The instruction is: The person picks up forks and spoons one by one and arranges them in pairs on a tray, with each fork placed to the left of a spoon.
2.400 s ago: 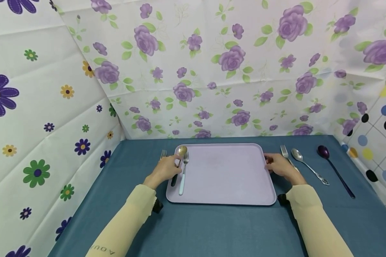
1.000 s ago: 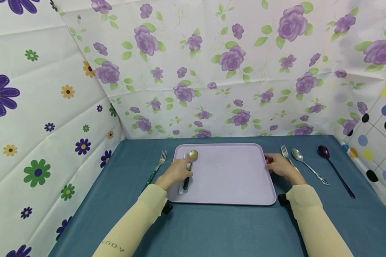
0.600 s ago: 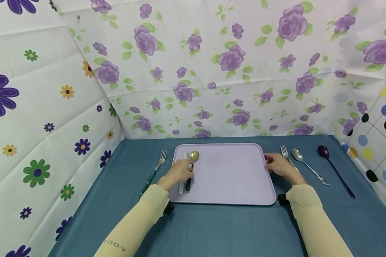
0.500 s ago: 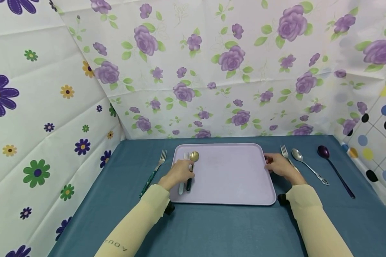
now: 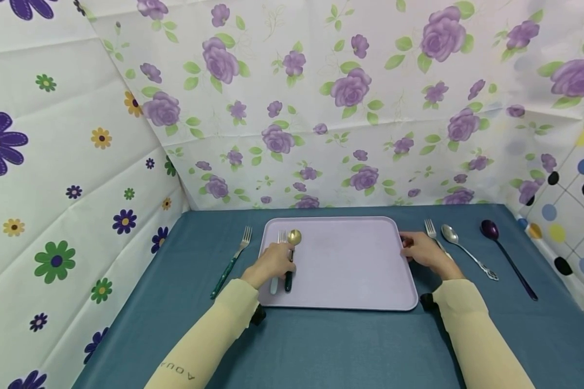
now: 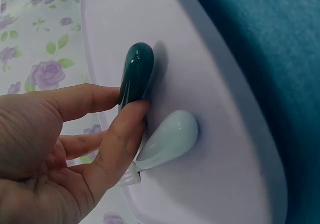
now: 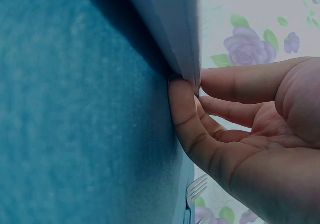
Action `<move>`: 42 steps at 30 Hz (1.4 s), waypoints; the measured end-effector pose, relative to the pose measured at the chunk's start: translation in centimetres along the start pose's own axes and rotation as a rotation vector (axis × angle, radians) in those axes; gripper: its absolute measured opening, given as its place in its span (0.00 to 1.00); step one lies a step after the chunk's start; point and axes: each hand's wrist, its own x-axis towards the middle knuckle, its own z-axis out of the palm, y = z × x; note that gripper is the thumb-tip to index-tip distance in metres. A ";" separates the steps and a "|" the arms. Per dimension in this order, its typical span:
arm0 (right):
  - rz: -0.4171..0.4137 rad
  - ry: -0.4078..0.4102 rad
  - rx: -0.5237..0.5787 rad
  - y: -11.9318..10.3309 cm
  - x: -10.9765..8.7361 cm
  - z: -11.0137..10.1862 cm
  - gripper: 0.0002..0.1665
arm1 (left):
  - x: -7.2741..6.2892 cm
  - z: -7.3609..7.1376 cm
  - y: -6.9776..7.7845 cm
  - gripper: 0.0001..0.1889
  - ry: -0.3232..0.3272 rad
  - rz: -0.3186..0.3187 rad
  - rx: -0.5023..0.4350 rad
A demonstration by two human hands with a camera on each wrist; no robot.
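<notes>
Over the left part of a pale lilac tray, my left hand pinches a spoon with a gold bowl and dark green handle. In the left wrist view, thumb and finger hold that handle close over the tray surface. Just left of the spoon, a fork with a pale blue-white handle lies on the tray, partly hidden by the hand. My right hand grips the tray's right edge, fingertips beneath the rim and thumb against its side in the right wrist view.
Left of the tray on the blue cloth lies a green-handled fork. To the right are a silver fork, partly behind the right hand, a silver spoon and a dark purple spoon. Flowered sheets rise behind.
My left hand has carried the gold spoon rightward, from the left side of the pale-handled fork to its right side. The green-handled fork has come into full view. My right hand stays on the tray edge.
</notes>
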 end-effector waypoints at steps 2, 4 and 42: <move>0.004 -0.003 0.002 0.0 0.0 0.0 0.35 | -0.1 0.0 0.0 0.27 -0.003 -0.002 -0.009; 0.003 -0.008 0.001 0.0 0.0 -0.1 0.35 | -0.1 0.1 0.1 0.27 -0.004 -0.007 -0.018; -0.008 -0.012 0.002 0.3 0.2 -0.2 0.35 | -0.5 0.0 0.3 0.23 -0.002 -0.019 -0.003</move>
